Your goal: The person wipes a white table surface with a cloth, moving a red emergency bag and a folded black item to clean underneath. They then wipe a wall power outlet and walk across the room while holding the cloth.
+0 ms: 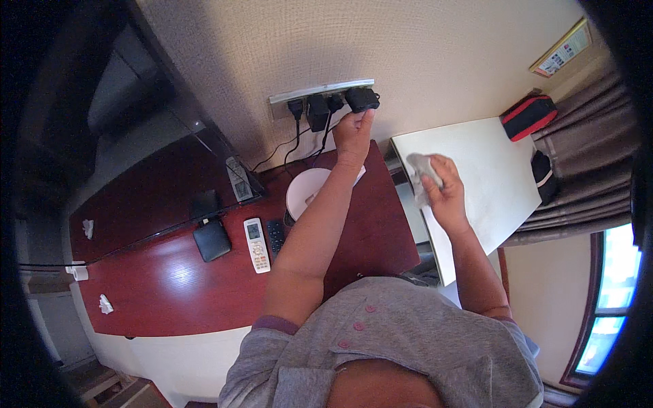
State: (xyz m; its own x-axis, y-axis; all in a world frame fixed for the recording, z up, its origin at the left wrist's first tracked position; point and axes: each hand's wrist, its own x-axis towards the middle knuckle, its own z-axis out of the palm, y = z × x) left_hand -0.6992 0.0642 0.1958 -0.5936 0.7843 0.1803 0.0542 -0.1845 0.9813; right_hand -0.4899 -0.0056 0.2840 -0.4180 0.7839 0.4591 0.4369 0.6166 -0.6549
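Observation:
My left hand (353, 133) reaches up to the wall, its fingers at the lower edge of a black power adapter (361, 99) at the right end of a wall socket strip (322, 91). Part of the grip is hidden behind the hand. A bulky black adapter (317, 113) and two black plugs with cords sit farther left along the strip. A crumpled grey-white cloth (421, 172) is bunched in my right hand (450, 191), above the edge of a white tabletop (484, 168).
On the dark red desk (214, 301) are a white round bowl-like container (301, 186), partly behind my left arm, a white remote (256, 246), a black remote (276, 235), a black box (211, 240) and crumpled tissue (105, 304). A large screen (137, 132) stands left. A red-and-black case (529, 118) lies right.

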